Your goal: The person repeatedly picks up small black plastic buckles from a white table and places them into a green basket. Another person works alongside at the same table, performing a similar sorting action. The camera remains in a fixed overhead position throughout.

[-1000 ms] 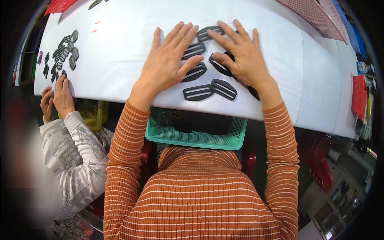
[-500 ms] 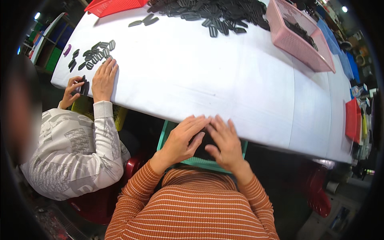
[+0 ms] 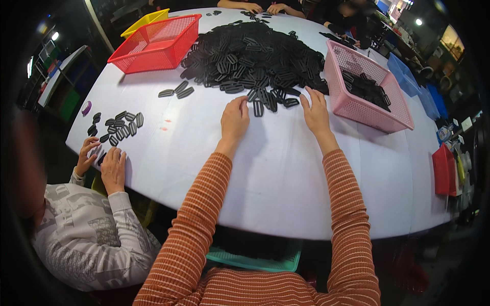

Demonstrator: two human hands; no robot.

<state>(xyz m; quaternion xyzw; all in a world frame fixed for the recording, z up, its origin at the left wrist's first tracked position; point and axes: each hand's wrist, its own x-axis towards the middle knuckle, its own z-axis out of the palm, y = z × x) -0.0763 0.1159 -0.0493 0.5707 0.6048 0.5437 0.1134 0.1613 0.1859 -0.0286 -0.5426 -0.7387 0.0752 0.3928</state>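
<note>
A large heap of black slotted oval slide buckles [image 3: 245, 58] covers the far middle of the white table [image 3: 189, 168]. My left hand [image 3: 235, 121] lies at the near edge of the heap, fingers extended, beside a few loose buckles [image 3: 258, 107]. On the other side of those loose pieces, my right hand [image 3: 316, 115] reaches forward with its fingers apart. Both hands look open, and I see nothing held in either; the left fingertips are close to the buckles. A green basket [image 3: 275, 264] sits below the table edge at my lap, its dark contents partly hidden.
A red basket [image 3: 168, 48] and a yellow one [image 3: 153, 19] stand far left; a pink basket [image 3: 367, 112] holding buckles stands right. At my left a co-worker's hands [image 3: 113, 171] are near a small buckle group [image 3: 120, 127]. Other people's hands [image 3: 263, 7] are across the table.
Both my hands have moved from above the green basket forward across the table to the heap, spreading apart. The view has tilted up, showing more of the heap and baskets.
</note>
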